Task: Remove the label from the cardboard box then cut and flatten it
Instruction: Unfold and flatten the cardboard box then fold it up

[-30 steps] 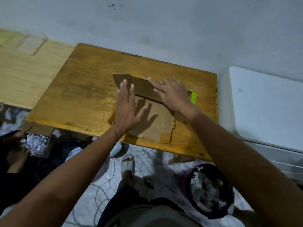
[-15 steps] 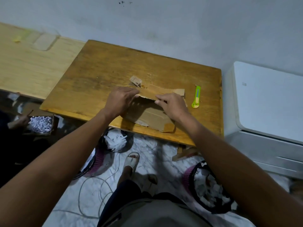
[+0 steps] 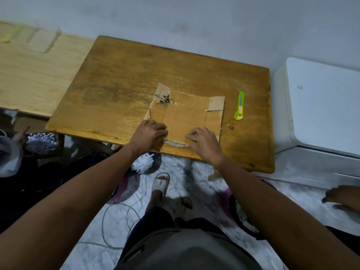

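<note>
The brown cardboard box (image 3: 187, 115) lies flattened on the wooden table (image 3: 120, 90), near the front edge. A torn flap with red and black print sticks out at its far left corner. My left hand (image 3: 151, 133) grips the near left edge of the cardboard, fingers curled over it. My right hand (image 3: 203, 142) pinches the near edge a little to the right, thumb underneath. A green utility knife (image 3: 240, 106) rests on the table to the right of the cardboard, apart from both hands.
A white appliance (image 3: 319, 106) stands right of the table. A lighter wooden table (image 3: 35, 75) adjoins on the left. Baskets of shredded paper (image 3: 144, 163) sit on the floor by my sandalled foot (image 3: 160, 182). Another person's hand (image 3: 342, 197) shows at the right edge.
The cardboard has been turned over and laid flat. Both hands moved from pressing on its top to gripping its near edge. The knife is now uncovered.
</note>
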